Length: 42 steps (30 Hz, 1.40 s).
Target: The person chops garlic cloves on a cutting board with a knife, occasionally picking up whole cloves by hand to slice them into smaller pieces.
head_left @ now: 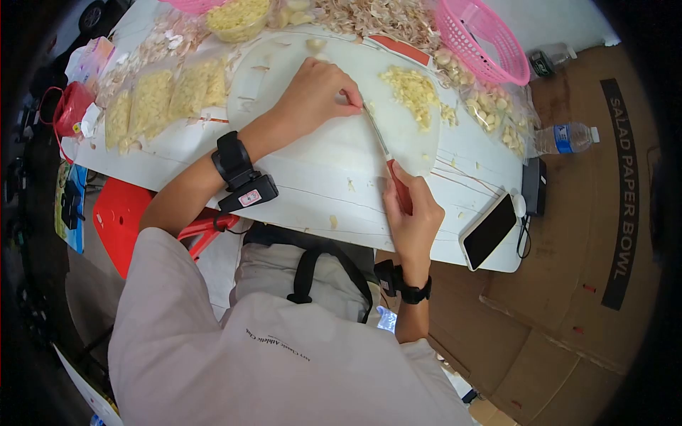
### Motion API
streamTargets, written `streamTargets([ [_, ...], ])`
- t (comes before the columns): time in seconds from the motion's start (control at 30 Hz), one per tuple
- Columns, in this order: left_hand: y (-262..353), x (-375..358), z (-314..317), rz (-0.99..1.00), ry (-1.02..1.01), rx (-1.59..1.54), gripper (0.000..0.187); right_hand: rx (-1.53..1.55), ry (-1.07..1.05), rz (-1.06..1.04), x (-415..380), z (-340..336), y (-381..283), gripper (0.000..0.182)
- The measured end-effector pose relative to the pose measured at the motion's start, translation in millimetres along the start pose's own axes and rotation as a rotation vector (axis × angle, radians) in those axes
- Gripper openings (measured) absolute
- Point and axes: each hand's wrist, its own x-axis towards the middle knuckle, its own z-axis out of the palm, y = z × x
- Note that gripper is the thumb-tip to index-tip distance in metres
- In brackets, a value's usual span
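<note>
Your right hand (413, 209) grasps 1 red-handled metal knife (378, 133).
Your left hand (320, 96) curls at its tip, grip unclear, left of chopped yellow pieces (414, 92) on a round white board (359, 64).

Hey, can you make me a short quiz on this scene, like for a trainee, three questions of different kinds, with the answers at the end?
1. Multiple choice: What colour is the basket at the far side of the table?
A. Blue
B. Pink
C. Green

2. True or false: The chopped garlic lies mostly on the board, while the phone is off it.

3. Fill in the blank: The knife has its red handle in the person's ____ hand.

Key:
1. B
2. True
3. Right, as the right hand grips it.
</note>
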Motion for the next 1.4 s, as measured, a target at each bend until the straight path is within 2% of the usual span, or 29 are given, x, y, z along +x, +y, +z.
streamTargets([
  [0.37, 4.6, -1.0, -0.6, -0.069, 0.004, 0.038, 0.01, 0.099, -0.004, 0.011, -2.0, -3.6, -0.3, 0.033],
  [0.7, 3.1, -1.7, 1.1, -0.058, 0.026, 0.029, 0.009, -0.011, -0.046, 0.032, 1.5, -1.8, -3.1, 0.031],
  [0.77, 4.6, -0.1, 0.5, -0.099, -0.018, 0.023, 0.01, 0.043, -0.029, 0.038, 2.3, 1.3, -0.7, 0.028],
  [1.07, 5.3, -2.2, 0.3, -0.103, 0.009, 0.063, 0.011, 0.136, -0.012, 0.055, -4.9, -1.6, 3.3, 0.028],
  [1.4, 4.5, -1.4, 1.2, -0.126, 0.009, 0.062, 0.012, 0.099, -0.021, 0.058, -0.1, -2.3, -2.0, 0.028],
])
